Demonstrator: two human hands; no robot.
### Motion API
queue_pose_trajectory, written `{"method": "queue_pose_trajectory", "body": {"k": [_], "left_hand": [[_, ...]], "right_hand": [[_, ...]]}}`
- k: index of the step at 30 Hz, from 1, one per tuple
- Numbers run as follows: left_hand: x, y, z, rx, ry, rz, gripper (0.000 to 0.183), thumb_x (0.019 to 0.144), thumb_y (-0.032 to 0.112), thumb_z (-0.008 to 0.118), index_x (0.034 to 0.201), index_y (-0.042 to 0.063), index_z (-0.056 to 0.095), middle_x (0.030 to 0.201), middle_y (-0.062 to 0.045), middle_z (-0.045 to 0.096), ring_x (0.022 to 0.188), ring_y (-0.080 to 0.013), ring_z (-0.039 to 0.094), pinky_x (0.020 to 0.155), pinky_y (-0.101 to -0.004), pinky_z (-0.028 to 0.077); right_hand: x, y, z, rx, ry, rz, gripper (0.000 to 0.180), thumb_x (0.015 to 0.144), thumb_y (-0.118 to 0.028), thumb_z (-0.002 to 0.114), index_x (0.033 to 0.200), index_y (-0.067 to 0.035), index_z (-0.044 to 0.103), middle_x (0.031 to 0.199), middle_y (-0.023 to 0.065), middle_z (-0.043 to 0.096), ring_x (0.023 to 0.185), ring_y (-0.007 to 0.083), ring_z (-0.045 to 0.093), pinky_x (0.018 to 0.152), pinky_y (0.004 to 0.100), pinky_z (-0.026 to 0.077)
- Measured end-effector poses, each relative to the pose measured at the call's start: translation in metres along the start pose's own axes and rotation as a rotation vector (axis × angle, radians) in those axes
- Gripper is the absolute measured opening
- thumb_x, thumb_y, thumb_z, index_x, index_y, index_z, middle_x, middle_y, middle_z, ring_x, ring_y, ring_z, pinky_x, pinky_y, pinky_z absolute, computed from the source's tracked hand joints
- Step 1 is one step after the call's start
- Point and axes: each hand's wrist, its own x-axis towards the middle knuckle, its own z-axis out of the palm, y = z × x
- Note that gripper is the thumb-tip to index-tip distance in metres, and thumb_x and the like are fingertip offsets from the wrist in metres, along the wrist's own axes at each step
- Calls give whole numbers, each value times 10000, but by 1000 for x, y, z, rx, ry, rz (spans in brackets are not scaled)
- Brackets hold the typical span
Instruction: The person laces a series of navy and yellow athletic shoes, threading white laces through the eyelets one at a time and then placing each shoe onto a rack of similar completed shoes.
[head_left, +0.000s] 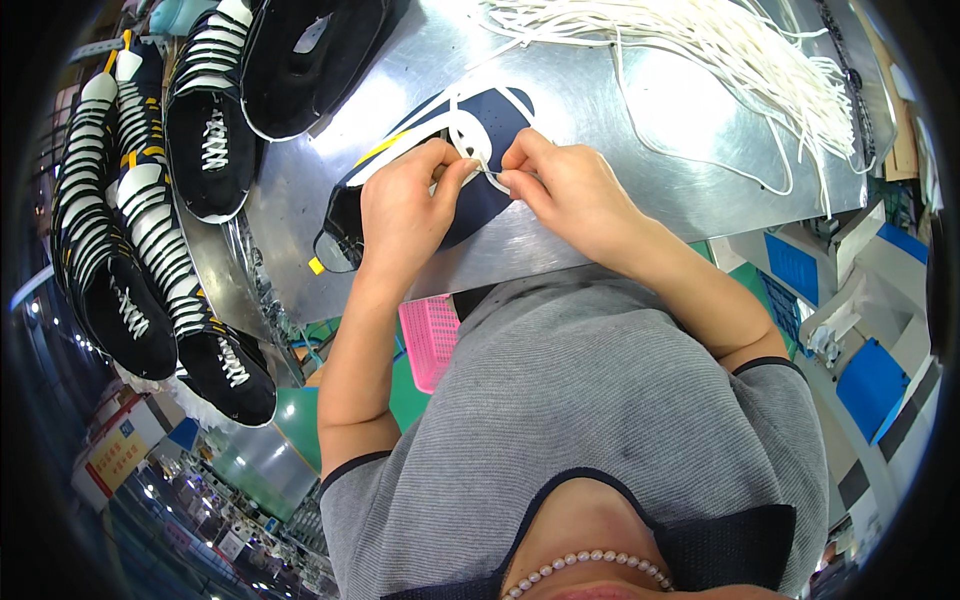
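Observation:
A navy shoe upper (480, 210) with white and yellow trim lies on the metal table under my hands, its yellow tab at the lower left. A white shoelace (454, 112) loops over its white eyelet piece (474, 133). My left hand (409, 199) pinches the lace between thumb and forefinger above the upper. Facing it, my right hand (566, 191) pinches a thin end close by. A narrow grey line spans the gap between the fingertips; whether it is the lace's tip or a fine tool, I cannot tell.
A bundle of white shoelaces (697, 67) spreads across the back right of the metal table (330, 292). Long stacks of black-and-white shoe uppers (142, 217) stand at the left, with another black upper (300, 82) nearby. Below the front edge is a pink plastic basket (429, 341).

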Motion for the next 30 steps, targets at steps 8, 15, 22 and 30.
{"method": "queue_pose_trajectory", "body": {"k": [8,15,22,30], "left_hand": [[1,0,-1,-23,-34,-27,219,882,257,710,789,65,660,696,-75,662,609,-271,632,559,-360,452],[-8,-2,1,-272,-82,66,164,822,61,718,962,2,657,851,-145,683,750,-330,668,682,-381,516],[-18,14,11,9,32,200,262,839,-15,663,1098,24,648,875,-149,657,800,-339,658,699,-395,511],[-43,-6,-15,144,133,427,269,825,-8,687,1079,79,661,790,-69,625,658,-249,606,589,-346,464]], "right_hand": [[-1,0,-5,31,-33,8,132,958,-116,617,975,10,584,754,125,695,692,227,695,648,321,525],[2,3,6,-129,31,-29,180,939,-164,626,995,-14,543,732,176,662,694,368,665,638,437,516],[13,-3,25,-309,30,64,266,944,-197,619,1069,-30,453,747,196,665,705,400,671,634,483,524],[4,1,-87,41,214,64,310,868,-268,753,1075,-79,620,856,24,668,676,93,591,586,269,495]]}}
